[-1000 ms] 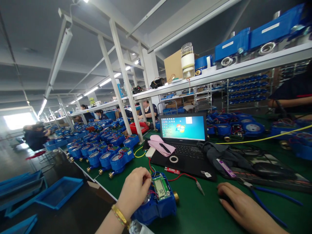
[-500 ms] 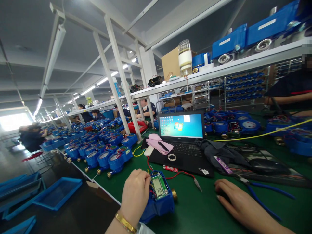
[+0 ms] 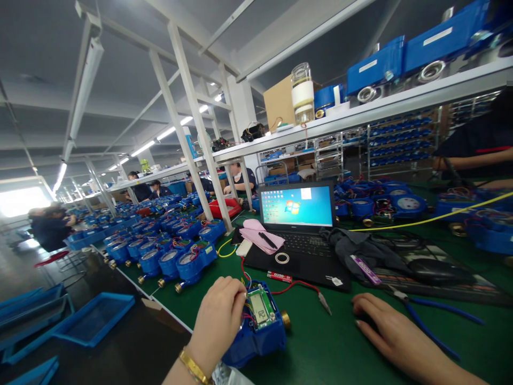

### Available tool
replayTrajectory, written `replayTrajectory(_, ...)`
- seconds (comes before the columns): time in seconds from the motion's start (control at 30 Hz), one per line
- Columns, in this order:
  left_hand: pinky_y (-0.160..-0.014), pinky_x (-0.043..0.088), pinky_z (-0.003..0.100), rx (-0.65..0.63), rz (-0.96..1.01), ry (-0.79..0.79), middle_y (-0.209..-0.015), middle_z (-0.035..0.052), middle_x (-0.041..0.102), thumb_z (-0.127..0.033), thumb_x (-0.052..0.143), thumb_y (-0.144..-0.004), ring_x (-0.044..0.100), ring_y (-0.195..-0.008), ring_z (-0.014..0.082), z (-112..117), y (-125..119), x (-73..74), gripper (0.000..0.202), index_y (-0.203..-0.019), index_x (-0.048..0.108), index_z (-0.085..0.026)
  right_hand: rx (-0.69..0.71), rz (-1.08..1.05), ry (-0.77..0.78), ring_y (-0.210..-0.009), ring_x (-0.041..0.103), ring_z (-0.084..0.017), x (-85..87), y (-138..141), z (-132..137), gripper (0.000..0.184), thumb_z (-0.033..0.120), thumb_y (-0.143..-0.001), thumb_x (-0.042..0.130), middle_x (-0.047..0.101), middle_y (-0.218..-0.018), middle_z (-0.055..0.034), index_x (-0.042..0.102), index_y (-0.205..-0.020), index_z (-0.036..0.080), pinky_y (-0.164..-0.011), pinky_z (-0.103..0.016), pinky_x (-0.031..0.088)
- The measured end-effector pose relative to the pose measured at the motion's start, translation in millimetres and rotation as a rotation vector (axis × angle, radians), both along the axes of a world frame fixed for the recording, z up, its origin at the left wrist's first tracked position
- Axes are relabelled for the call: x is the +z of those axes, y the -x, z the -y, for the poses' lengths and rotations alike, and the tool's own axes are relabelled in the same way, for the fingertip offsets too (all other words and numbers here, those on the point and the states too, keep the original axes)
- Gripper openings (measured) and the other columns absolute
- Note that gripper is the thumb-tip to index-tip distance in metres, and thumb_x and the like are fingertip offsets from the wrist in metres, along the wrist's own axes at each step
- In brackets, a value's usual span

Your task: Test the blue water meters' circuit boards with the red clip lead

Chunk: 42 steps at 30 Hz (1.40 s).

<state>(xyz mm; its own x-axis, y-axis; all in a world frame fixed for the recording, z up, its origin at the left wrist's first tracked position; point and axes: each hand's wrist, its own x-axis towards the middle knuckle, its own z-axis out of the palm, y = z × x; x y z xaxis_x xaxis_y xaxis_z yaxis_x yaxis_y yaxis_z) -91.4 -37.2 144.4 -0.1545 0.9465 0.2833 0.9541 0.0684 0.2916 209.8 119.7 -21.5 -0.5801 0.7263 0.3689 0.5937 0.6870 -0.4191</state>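
Observation:
A blue water meter (image 3: 260, 341) lies on the green bench top in front of me, its lid off. It shows a green circuit board with a small lit-up display (image 3: 259, 309), thin coloured wires at the left and a brass fitting (image 3: 286, 321) at the right. My left hand (image 3: 219, 313) is closed at the meter's left edge, thumb and fingers pressed together near the wires; what the fingertips pinch is hidden. My right hand (image 3: 387, 323) rests on the bench with loosely bent fingers apart and nothing in it, left of blue-handled pliers (image 3: 436, 326).
Behind the meter stands a laptop (image 3: 296, 208) with pink paper (image 3: 262, 238), a pen and a tape ring on it. A red battery (image 3: 279, 276) and a red clip lead (image 3: 306, 286) lie before it. Several blue meters (image 3: 188, 264) line the left; co-workers sit farther off.
My left wrist has moved slightly left and down, while its fingertips stay at the meter's edge. My right hand has kept its place. The view has shifted a little.

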Motion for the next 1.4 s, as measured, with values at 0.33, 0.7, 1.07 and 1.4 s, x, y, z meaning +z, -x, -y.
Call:
replayTrajectory(0.33,-0.056,0.040,0.025,-0.101,0.372,0.286,-0.066,-0.0005,0.059,-0.018,0.050,-0.072,0.054,-0.061,0.0147,-13,20,15.5,0.015,-0.080,0.062,-0.017,0.000,-0.013,0.014,-0.099,0.057,-0.023,-2.4,-1,0,0.018,0.029,-0.087,0.042,0.056,-0.107,-0.0106,0.057,-0.093,0.020,-0.088,-0.038,0.048)
replayTrajectory(0.7,-0.058,0.042,0.023,-0.105,0.425,0.249,-0.070,0.0005,0.061,-0.027,0.052,-0.073,0.055,-0.064,0.0135,-21,28,5.3,0.013,-0.074,0.057,-0.015,-0.017,-0.064,0.028,-0.093,0.057,-0.023,8.8,5,7,0.017,0.026,-0.085,0.041,0.057,-0.103,-0.0104,0.056,-0.089,0.020,-0.084,-0.038,0.048)
replayTrajectory(1.07,-0.074,0.037,0.035,-0.052,-0.201,0.102,-0.082,0.0056,0.058,-0.012,0.038,-0.087,0.051,-0.082,0.0219,-5,1,20.2,0.021,-0.078,0.057,-0.018,0.013,-0.020,0.001,-0.095,0.058,-0.023,7.0,2,4,0.015,0.025,-0.085,0.043,0.057,-0.104,-0.0096,0.057,-0.090,0.021,-0.086,-0.036,0.048)
replayTrajectory(1.4,-0.079,0.039,0.043,-0.049,-0.458,0.165,-0.091,0.0145,0.061,0.003,0.040,-0.075,0.052,-0.086,0.0286,0,-9,16.2,0.027,-0.087,0.061,-0.010,0.019,-0.001,0.028,-0.093,0.057,-0.023,13.2,2,7,0.014,0.026,-0.086,0.044,0.056,-0.103,-0.0101,0.056,-0.090,0.020,-0.083,-0.037,0.048)
